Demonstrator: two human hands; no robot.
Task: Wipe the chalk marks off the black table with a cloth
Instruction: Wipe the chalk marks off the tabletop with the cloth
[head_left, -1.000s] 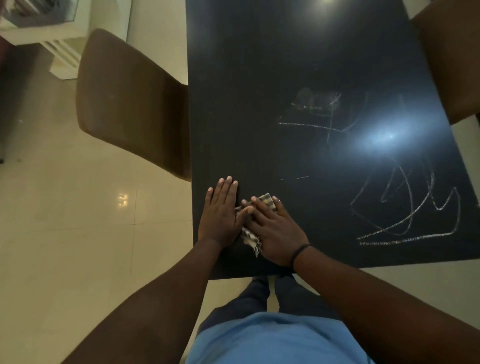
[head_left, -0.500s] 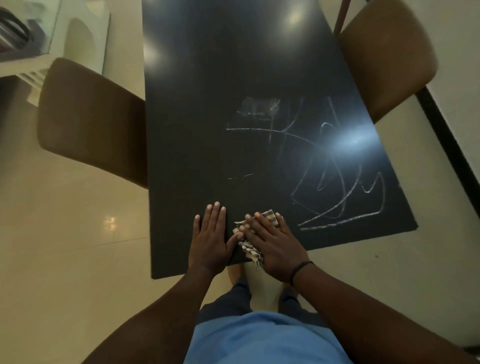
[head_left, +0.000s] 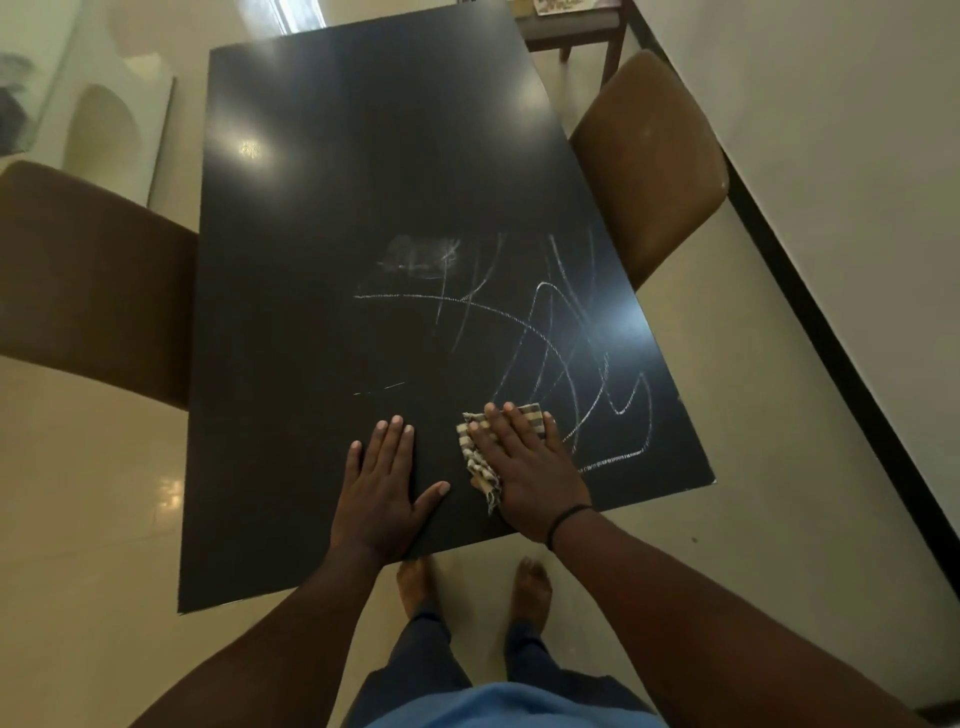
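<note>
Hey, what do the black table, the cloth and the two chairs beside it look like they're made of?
The black table looks like a smooth, semi-gloss laminate or painted board: lamp glare reflects off it, and chalk marks sit on its surface. The cloth under the right hand seems a thin woven fabric, checked, with frayed threads. The brown chairs look matte, perhaps upholstered or moulded; I cannot tell which.

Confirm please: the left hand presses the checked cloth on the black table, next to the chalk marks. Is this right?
Not quite: the right hand presses the checked cloth on the black table, beside the chalk marks. The left hand lies flat on bare tabletop, as the head view shows.
</note>
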